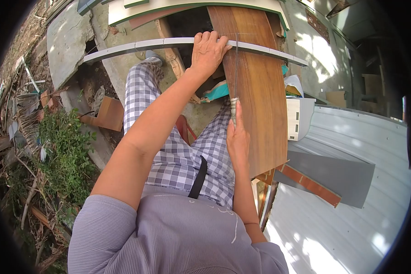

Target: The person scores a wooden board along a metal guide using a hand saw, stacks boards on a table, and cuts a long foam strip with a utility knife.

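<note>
A long, narrow pale strip [150,44] with dark cross marks and a dark edge lies crosswise over a brown wood-grain board [260,105]. My left hand [208,52] is wrapped over the strip near the board's left edge. In my right hand [238,137] is the light, wrapped-looking handle of a long thin tool [235,77], perhaps a saw seen edge-on. Its dark, narrow shaft points away from me and meets the strip just right of my left hand. Whether it has teeth cannot be made out.
Pale boards [192,10] are stacked at the far side. A white box-like piece [300,119] stands right of the board, near corrugated metal sheeting [351,150] with a grey panel [347,178]. Leafy plants [64,155] and debris fill the left. A turquoise piece [216,92] lies beside the board.
</note>
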Available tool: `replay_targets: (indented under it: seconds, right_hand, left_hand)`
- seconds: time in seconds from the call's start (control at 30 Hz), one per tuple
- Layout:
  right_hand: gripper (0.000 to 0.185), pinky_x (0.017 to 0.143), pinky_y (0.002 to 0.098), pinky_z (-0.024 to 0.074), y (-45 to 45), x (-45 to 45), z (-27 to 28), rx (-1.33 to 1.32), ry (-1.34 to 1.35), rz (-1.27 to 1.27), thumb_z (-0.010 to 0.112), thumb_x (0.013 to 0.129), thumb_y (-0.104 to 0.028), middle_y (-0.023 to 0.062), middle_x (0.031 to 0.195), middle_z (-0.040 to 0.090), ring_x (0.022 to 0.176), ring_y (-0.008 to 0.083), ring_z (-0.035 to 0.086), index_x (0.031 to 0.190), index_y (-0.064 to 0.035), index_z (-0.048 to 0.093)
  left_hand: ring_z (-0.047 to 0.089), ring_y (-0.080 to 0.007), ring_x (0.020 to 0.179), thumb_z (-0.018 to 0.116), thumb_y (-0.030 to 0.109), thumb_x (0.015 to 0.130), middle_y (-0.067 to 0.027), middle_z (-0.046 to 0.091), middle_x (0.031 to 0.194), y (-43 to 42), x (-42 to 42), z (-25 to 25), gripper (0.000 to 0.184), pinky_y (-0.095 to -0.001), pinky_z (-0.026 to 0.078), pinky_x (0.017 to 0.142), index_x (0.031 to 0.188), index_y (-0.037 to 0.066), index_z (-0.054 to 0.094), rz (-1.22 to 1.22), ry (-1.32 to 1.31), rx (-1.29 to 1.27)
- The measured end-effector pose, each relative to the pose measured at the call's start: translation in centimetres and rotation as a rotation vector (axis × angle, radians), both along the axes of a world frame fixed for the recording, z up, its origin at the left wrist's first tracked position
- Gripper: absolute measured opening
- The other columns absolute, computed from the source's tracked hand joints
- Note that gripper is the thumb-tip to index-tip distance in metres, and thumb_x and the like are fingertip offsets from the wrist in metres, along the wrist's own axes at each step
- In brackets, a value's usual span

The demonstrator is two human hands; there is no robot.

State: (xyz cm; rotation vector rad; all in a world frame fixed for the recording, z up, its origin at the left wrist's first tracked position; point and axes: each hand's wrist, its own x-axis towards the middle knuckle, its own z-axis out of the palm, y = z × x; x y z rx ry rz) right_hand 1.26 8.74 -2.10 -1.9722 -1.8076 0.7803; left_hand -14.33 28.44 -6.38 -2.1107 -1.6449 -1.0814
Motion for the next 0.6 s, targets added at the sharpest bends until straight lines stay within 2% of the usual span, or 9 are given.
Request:
replay_targets:
  seconds: [0.13,0.27,0.37,0.43,0.53,0.6]
  right_hand:
    - [0.064,0.061,0.052,0.0441,2.0,-1.0,0.5,-0.068,-0.003,-0.003,0.049,0.095,-0.015,0.0245,0.075,0.063,0.066,0.0429,0.062,0.151,-0.0313,0.024]
    - [0.064,0.062,0.052,0.0443,2.8,0.4,1.6,-0.015,-0.005,-0.015,0.048,0.095,-0.016,0.0237,0.074,0.063,0.066,0.0424,0.062,0.151,-0.0322,0.022]
    - [0.065,0.062,0.0529,0.0445,1.3,1.3,2.5,-0.056,0.022,-0.01,0.047,0.095,-0.017,0.0243,0.075,0.063,0.067,0.0431,0.062,0.151,-0.0332,0.02]
    - [0.065,0.063,0.0533,0.045,0.1,1.1,2.6,-0.067,-0.027,0.044,0.047,0.095,-0.017,0.0253,0.076,0.064,0.069,0.0438,0.063,0.151,-0.0332,0.019]
    - [0.066,0.063,0.053,0.0455,2.0,0.1,1.9,-0.088,0.007,0.022,0.048,0.095,-0.016,0.0259,0.077,0.064,0.071,0.044,0.063,0.151,-0.0331,0.019]
    - [0.06,0.076,0.0529,0.0465,5.7,-0.8,1.9,-0.111,0.055,0.018,0.045,0.096,-0.02,0.0282,0.103,0.064,0.089,0.0492,0.061,0.151,-0.031,0.023]
  left_hand:
    - [0.05,-0.0242,0.082,0.065,0.03,0.086,-0.0067,0.052,0.082,1.2,0.0,-0.1,0.019,-0.039,0.035,0.079,0.084,0.012,0.059,0.067,-0.032,0.012]
    - [0.05,-0.0243,0.081,0.066,0.03,0.085,-0.0066,0.052,0.081,1.3,-0.3,0.1,0.019,-0.0389,0.035,0.078,0.084,0.012,0.059,0.098,-0.005,0.02]
    - [0.05,-0.0242,0.079,0.067,0.03,0.084,-0.0064,0.052,0.081,0.1,-0.3,0.5,0.02,-0.0388,0.035,0.077,0.084,0.012,0.059,0.031,0.008,0.007]
    - [0.052,-0.0229,0.082,0.067,0.03,0.084,-0.0045,0.053,0.084,-0.8,-0.5,0.5,0.02,-0.0379,0.036,0.079,0.089,0.012,0.061,0.002,0.034,-0.093]
    - [0.052,-0.023,0.083,0.066,0.03,0.085,-0.0044,0.053,0.083,-0.8,-0.7,0.5,0.019,-0.0376,0.036,0.078,0.089,0.012,0.061,-0.007,0.027,-0.051]
    - [0.052,-0.0229,0.083,0.066,0.03,0.085,-0.0043,0.053,0.083,-0.8,-0.6,0.6,0.019,-0.0375,0.036,0.077,0.089,0.012,0.061,-0.009,0.026,-0.046]
